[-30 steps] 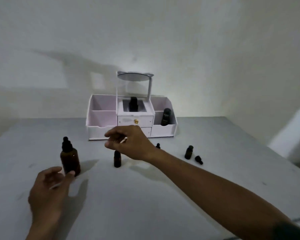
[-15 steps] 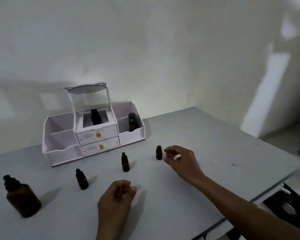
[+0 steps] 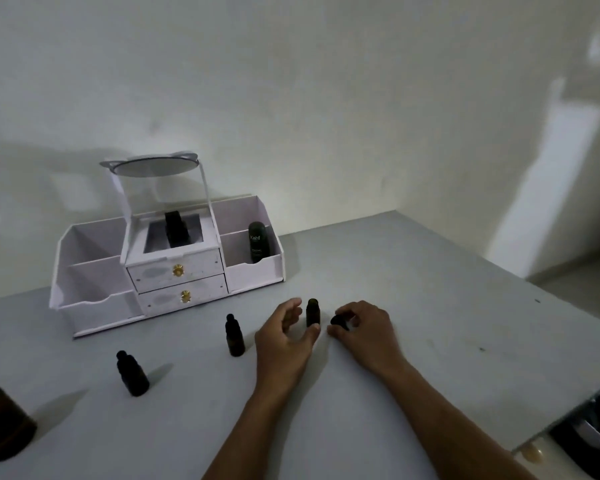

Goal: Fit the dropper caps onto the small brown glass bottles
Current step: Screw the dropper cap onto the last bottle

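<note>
Both hands have closed in since half a second ago: my left hand (image 3: 284, 341) has come forward from the near counter to the uncapped bottle (image 3: 312, 312), and my right hand (image 3: 364, 327) now has the loose cap.

Largest first, the grey counter (image 3: 430, 306) carries everything. At its back stands the white organizer (image 3: 167, 268), with a dark tube in its right compartment. A big brown bottle (image 3: 4, 424) sits at the near left edge, partly out of view.

Two small capped bottles stand upright: the nearer capped bottle (image 3: 132, 374) to the left, the farther capped bottle (image 3: 235, 336) just beside my left hand.

The uncapped bottle stands upright between my hands, long axis vertical, open neck pointing up. My left hand is half open, curved around it: the thumb touches its base at the front, the fingers (image 3: 293, 308) are spread just beside it on the left. Whether they touch the glass I cannot tell.

My right hand is curled, thumb and fingertips pinching the dropper cap (image 3: 338, 321), which lies tilted just right of the bottle, low over the counter. Which end of the cap points toward the bottle I cannot tell.
</note>
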The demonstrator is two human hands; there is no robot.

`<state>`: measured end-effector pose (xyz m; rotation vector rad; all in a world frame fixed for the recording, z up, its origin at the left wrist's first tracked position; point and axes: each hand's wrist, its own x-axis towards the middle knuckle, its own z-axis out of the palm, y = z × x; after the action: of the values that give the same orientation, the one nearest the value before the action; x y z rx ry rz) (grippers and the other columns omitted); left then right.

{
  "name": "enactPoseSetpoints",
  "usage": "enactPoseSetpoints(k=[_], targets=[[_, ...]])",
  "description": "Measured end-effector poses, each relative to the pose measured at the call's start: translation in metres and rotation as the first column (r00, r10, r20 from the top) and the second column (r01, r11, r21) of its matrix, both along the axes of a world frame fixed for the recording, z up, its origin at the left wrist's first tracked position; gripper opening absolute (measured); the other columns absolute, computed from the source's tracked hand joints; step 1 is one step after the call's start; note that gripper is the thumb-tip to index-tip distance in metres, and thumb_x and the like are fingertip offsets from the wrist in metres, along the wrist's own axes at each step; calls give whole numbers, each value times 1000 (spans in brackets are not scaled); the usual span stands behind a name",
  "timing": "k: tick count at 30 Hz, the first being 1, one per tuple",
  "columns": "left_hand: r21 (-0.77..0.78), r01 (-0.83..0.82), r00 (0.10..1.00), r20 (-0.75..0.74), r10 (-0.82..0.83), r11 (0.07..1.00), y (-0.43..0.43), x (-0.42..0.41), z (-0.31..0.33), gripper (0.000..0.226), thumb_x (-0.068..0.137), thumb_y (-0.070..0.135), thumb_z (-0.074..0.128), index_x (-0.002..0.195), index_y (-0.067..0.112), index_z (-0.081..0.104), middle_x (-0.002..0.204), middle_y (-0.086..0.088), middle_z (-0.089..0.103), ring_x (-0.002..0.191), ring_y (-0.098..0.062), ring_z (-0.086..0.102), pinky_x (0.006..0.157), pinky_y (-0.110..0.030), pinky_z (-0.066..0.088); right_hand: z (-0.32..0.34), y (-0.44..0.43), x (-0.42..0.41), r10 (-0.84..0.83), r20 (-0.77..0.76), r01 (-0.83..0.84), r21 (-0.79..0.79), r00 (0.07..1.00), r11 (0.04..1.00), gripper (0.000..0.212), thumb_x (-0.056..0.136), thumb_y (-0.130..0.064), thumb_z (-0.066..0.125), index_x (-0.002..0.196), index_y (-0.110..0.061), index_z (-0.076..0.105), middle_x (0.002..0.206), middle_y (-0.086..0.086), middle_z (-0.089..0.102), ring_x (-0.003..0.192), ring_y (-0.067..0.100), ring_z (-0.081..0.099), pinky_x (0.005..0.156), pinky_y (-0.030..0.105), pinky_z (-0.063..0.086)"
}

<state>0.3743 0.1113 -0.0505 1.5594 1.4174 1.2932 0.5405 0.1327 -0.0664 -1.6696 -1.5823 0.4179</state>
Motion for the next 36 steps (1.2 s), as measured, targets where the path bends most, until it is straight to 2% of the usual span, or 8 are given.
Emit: enactPoseSetpoints(k=[3,7,10,13,18,21,26,36], targets=[[16,-10,999,-37,10,1000,16,3,-4,55,77,26,80,128,29,59,115,9,66,108,-1,59,91,-13,44,4,9,2,-19,-125,30,86,992,996,23,78,-25,82,100,-20,76,92,-7,75,84,6,67,79,13,50],[-2,-18,996,-92,18,1000,25,3,-7,56,77,31,80,129,27,60,115,8,67,100,2,57,89,-12,40,10,25,4,-7,-374,45,94,927,995,26,80,-22,81,104,-29,75,95,-6,76,92,9,72,91,31,56],[-2,-8,993,-116,8,1000,26,3,-9,53,78,33,79,127,25,62,115,9,67,92,7,54,80,1,35,12,28,4,40,-537,44,142,843,989,26,78,-16,83,101,-25,74,89,2,76,82,15,72,80,35,57],[11,0,990,-141,2,1000,28,3,-9,47,79,34,78,123,26,64,115,11,67,92,7,55,74,4,33,15,21,3,105,-638,18,182,763,983,21,78,-2,80,95,-15,74,85,4,75,70,8,65,70,27,50],[31,18,989,-148,-13,999,28,4,-11,38,83,34,74,120,28,67,116,14,68,98,5,57,87,-10,43,22,13,-5,204,-644,-50,249,737,967,25,78,7,76,96,-11,75,87,7,74,77,14,69,69,30,57],[20,20,988,-151,-17,1000,28,6,-13,36,85,34,71,120,29,66,117,14,68,95,7,54,83,-7,37,24,11,-9,231,-643,-55,281,730,958,27,77,7,78,96,-12,75,88,7,77,81,19,72,71,33,59],[25,12,986,-164,-7,1000,30,5,-14,30,87,32,69,117,31,68,113,15,69,94,6,55,76,0,32,24,6,-9,252,-574,-88,296,779,951,25,82,-2,78,102,-16,75,90,0,77,84,13,70,79,39,59],[37,13,985,-170,-7,999,33,7,-18,29,88,36,67,117,32,67,114,16,68,96,5,57,75,0,32,23,9,-14,258,-402,-140,299,878,944,27,88,-8,74,111,-23,71,98,-5,75,86,2,68,72,13,52]])
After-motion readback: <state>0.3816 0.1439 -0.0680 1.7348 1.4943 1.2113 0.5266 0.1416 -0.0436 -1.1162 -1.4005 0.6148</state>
